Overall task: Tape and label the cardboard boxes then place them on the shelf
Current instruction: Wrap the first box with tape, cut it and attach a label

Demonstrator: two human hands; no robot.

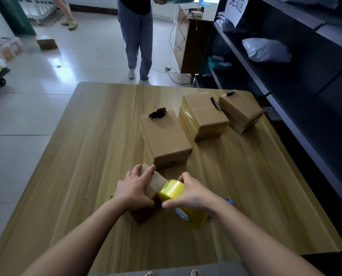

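A small cardboard box [156,183] lies on the wooden table [86,156] near its front edge. My left hand [133,188] presses down on the box top, fingers spread over it. My right hand [188,193] grips a yellow tape roll [171,189] held against the box's right side. A second yellow tape roll [194,217] rests on the table under my right wrist. Three more cardboard boxes stand further back: a middle box [166,140], a taped box [203,118] and a far right box [239,112]. The dark shelf [285,108] runs along the right.
A person in blue trousers [137,36] stands beyond the table's far edge. A wooden cabinet [192,42] with cables stands at the back right. Grey bagged parcels [265,50] lie on the shelf. A small blue object [229,201] peeks out beside my right wrist. Boxes sit on the floor at left.
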